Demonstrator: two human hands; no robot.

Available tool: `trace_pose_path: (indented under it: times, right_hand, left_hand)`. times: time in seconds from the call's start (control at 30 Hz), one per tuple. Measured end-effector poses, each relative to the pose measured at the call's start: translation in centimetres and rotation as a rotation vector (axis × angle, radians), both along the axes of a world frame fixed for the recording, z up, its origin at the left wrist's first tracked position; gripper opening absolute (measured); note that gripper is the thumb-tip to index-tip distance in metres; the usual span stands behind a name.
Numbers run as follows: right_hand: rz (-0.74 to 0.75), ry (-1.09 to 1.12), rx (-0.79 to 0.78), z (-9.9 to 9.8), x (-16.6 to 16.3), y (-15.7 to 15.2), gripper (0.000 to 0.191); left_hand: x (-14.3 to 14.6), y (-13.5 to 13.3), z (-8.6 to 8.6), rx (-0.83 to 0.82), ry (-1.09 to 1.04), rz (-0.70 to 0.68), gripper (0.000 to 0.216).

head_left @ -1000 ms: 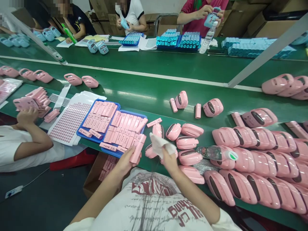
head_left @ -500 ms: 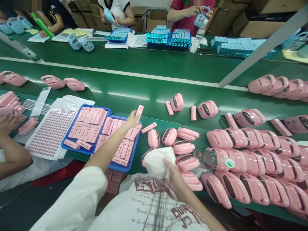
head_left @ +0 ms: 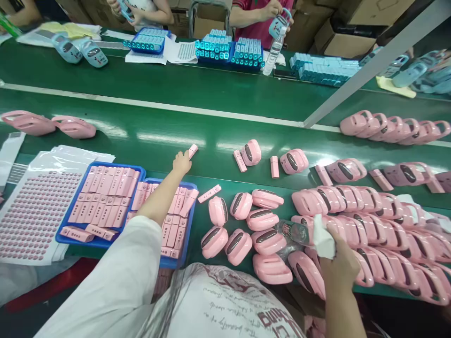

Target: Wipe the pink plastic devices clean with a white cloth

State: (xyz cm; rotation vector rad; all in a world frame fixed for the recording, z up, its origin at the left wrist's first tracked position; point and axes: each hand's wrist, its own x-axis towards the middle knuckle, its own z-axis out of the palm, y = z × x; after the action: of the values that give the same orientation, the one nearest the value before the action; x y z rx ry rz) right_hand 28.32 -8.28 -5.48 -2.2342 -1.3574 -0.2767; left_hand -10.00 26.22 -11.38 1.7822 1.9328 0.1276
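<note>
The left hand (head_left: 182,163) is just beyond the right-hand blue tray (head_left: 172,263), its grip closed on a pink stick (head_left: 192,151) over the green tabletop (head_left: 211,162). The stick's long axis runs aslant, its free end pointing away from the tray and rightward; the near end is hidden in the hand, and whether the stick touches the tabletop cannot be told. Well right of the tray, the right hand (head_left: 340,260) pinches a white cloth (head_left: 323,237) above pink cases (head_left: 308,202).
</note>
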Motion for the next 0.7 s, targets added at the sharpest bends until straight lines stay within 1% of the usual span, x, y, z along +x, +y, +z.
trace_pose_path:
  times: [0.03,0.1,0.13,0.2,0.27,0.3,0.37,0.43,0.47,0.53,0.6,0.63,0.7]
  right_hand:
    - [0.067,-0.089,0.018,-0.7,0.1,-0.3,0.039]
    - [0.155,-0.214,0.142,-1.4,0.3,-0.6,0.031]
    - [0.185,-0.258,0.21,-1.6,0.3,-0.8,0.028]
    - [0.25,-0.308,0.292,-1.6,0.4,-0.8,0.03]
    - [0.339,-0.303,0.29,-1.6,0.4,-0.6,0.034]
    - [0.381,-0.291,0.275,-1.7,0.3,-0.5,0.034]
    - [0.431,-0.262,0.275,-2.4,0.0,0.0,0.033]
    - [0.397,-0.213,0.337,-3.6,-0.1,0.7,0.033]
    - [0.36,-0.173,0.38,-4.2,0.0,1.2,0.032]
    - [0.274,-0.08,0.465,-5.1,0.6,2.0,0.029]
    - [0.173,0.015,0.534,-5.2,1.7,2.6,0.026]
    - [0.12,0.052,0.569,-5.0,2.4,2.7,0.026]
    - [0.011,0.099,0.646,-4.0,3.7,2.5,0.028]
  left_hand:
    - [0.3,-1.1,0.6,0.029,-0.006,-0.009,0.053]
    - [0.9,-4.4,2.0,0.081,-0.036,-0.029,0.048]
    - [1.3,-6.7,2.6,0.092,-0.059,-0.038,0.044]
    - [2.2,-11.9,3.2,0.066,-0.11,-0.072,0.035]
    - [3.3,-17.1,2.8,-0.011,-0.165,-0.117,0.033]
    - [3.9,-19.4,2.3,-0.073,-0.229,-0.101,0.034]
    - [5.3,-22.6,1.0,-0.09,-0.284,-0.075,0.046]
    - [6.5,-23.9,-0.3,-0.044,-0.391,0.009,0.055]
    - [6.9,-23.9,-0.8,-0.02,-0.431,0.036,0.054]
    - [7.4,-23.1,-1.4,0.023,-0.482,0.047,0.038]
    - [7.3,-21.9,-1.2,0.069,-0.532,0.033,0.023]
    - [6.9,-21.3,-0.8,0.096,-0.565,0.03,0.021]
    - [5.9,-20.7,0.4,0.147,-0.625,0.024,0.028]
